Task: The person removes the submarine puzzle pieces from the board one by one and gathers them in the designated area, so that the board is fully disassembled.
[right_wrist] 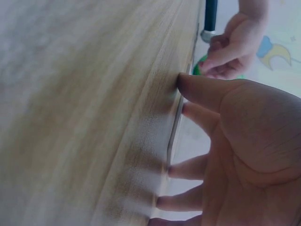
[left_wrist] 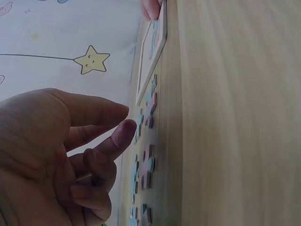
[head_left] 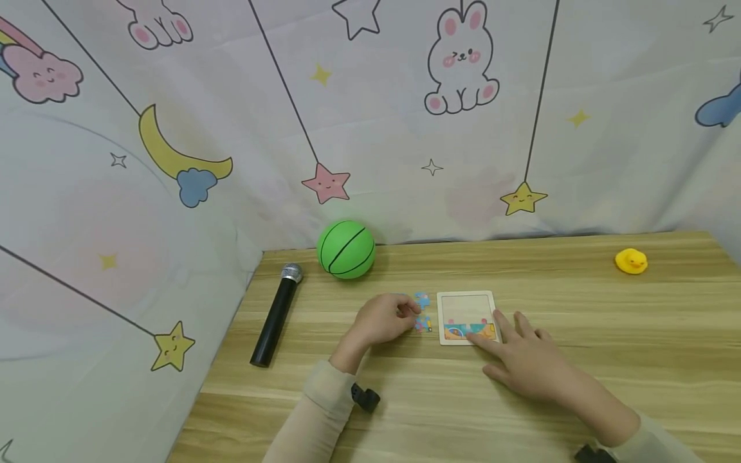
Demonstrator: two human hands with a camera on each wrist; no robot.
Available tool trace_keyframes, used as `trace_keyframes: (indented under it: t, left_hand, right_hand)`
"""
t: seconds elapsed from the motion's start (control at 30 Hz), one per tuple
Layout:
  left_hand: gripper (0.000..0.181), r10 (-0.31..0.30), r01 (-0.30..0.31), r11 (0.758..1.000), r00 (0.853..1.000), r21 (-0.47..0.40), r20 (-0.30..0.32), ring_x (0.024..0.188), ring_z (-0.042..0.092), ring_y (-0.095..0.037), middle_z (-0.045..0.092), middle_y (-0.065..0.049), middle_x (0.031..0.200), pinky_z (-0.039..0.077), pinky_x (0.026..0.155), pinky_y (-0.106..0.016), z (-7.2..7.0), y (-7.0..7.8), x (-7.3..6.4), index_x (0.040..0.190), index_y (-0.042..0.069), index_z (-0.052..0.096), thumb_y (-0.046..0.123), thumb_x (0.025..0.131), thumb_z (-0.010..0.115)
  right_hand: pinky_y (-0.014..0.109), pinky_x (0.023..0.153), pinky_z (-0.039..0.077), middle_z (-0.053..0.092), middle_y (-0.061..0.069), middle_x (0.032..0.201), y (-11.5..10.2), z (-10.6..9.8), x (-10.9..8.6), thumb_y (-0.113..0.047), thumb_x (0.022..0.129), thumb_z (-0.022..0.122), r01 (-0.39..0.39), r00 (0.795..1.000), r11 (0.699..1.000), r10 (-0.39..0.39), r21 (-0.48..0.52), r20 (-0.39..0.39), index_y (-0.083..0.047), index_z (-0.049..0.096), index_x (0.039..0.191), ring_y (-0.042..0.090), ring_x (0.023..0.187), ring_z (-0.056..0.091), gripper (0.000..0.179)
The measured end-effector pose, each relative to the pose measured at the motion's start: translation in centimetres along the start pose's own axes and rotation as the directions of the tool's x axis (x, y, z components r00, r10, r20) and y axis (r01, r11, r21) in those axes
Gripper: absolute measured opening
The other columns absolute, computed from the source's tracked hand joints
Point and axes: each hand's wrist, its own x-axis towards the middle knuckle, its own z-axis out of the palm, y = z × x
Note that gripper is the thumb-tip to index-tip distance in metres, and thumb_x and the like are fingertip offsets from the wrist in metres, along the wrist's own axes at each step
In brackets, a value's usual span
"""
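Note:
A small square puzzle board (head_left: 465, 307) with a pale rim lies flat on the table, a strip of joined colourful pieces (head_left: 454, 332) along its near edge. My right hand (head_left: 529, 363) spreads its fingers at the board's right side, the index fingertip resting on that strip. To the left of the board lie loose jigsaw pieces (head_left: 422, 300), partly hidden by my left hand (head_left: 384, 319). In the left wrist view, the thumb and index finger of that hand come close together above the pieces (left_wrist: 146, 167), with nothing visible between them.
A black microphone (head_left: 276, 318) lies at the left of the wooden table (head_left: 579, 308). Behind the left hand sits a green ball (head_left: 346, 249), near the back edge. A yellow rubber duck (head_left: 631, 262) stands at the far right. A printed cloth (head_left: 382, 128) hangs behind.

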Motion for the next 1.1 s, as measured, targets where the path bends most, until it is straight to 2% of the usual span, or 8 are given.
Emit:
trace_keyframes:
  t: [0.27, 0.5, 0.67, 0.9, 1.1]
  left_hand:
    - [0.013, 0.008, -0.007, 1.000, 0.999, -0.027, 0.035, 0.071, 0.060, -0.005, 0.067, 0.014, 0.087, 0.047, 0.065, -0.027, 0.6, 1.5, 0.5, 0.104, 0.019, 0.078, 0.018, 0.091, 0.074]
    - [0.012, 0.045, -0.046, 0.999, 0.998, 0.020, 0.043, 0.072, 0.058, -0.003, 0.066, 0.016, 0.087, 0.046, 0.064, -0.024, 1.5, 2.5, 1.0, 0.104, 0.021, 0.077, 0.023, 0.092, 0.077]
    - [0.015, 0.074, -0.076, 0.997, 0.995, 0.028, 0.063, 0.071, 0.057, -0.002, 0.065, 0.015, 0.084, 0.046, 0.063, -0.023, 2.3, 3.2, 1.2, 0.104, 0.019, 0.078, 0.023, 0.090, 0.080]
    - [0.023, 0.079, -0.081, 0.996, 0.993, 0.030, 0.087, 0.070, 0.055, -0.005, 0.062, 0.014, 0.083, 0.045, 0.064, -0.023, 3.0, 3.6, 1.4, 0.108, 0.018, 0.078, 0.026, 0.088, 0.084]
    - [0.026, 0.067, -0.070, 0.997, 0.993, 0.026, 0.100, 0.066, 0.051, -0.006, 0.060, 0.011, 0.079, 0.042, 0.060, -0.023, 3.4, 3.6, 1.7, 0.109, 0.016, 0.078, 0.028, 0.087, 0.086]
  right_hand:
    - [0.076, 0.094, 0.040, 0.038, 0.032, 0.157, 0.0, -0.1, 0.0, -0.046, 0.099, 0.067, 0.004, 1.000, 1.000, -0.004, 0.006, -0.003, -0.032, 0.057, 0.150, 0.064, 0.137, 0.036, 0.054]
    - [0.077, 0.093, 0.040, 0.038, 0.032, 0.157, 0.0, -0.1, 0.0, -0.046, 0.100, 0.066, 0.013, 1.000, 1.000, -0.013, 0.002, 0.004, -0.032, 0.056, 0.151, 0.064, 0.137, 0.036, 0.054]
    - [0.075, 0.093, 0.042, 0.039, 0.032, 0.156, 0.0, -0.1, -0.1, -0.047, 0.100, 0.066, 0.017, 1.000, 1.000, -0.017, -0.011, -0.014, -0.031, 0.055, 0.152, 0.063, 0.136, 0.038, 0.055]
    - [0.074, 0.092, 0.043, 0.041, 0.030, 0.156, 0.0, -0.1, -0.1, -0.047, 0.098, 0.068, 0.014, 1.000, 1.000, -0.015, -0.022, -0.026, -0.030, 0.054, 0.153, 0.062, 0.136, 0.039, 0.059]
    - [0.074, 0.092, 0.043, 0.041, 0.030, 0.155, -0.1, -0.1, -0.1, -0.046, 0.098, 0.069, 0.013, 1.000, 1.000, -0.014, -0.019, -0.028, -0.029, 0.056, 0.152, 0.062, 0.136, 0.039, 0.058]
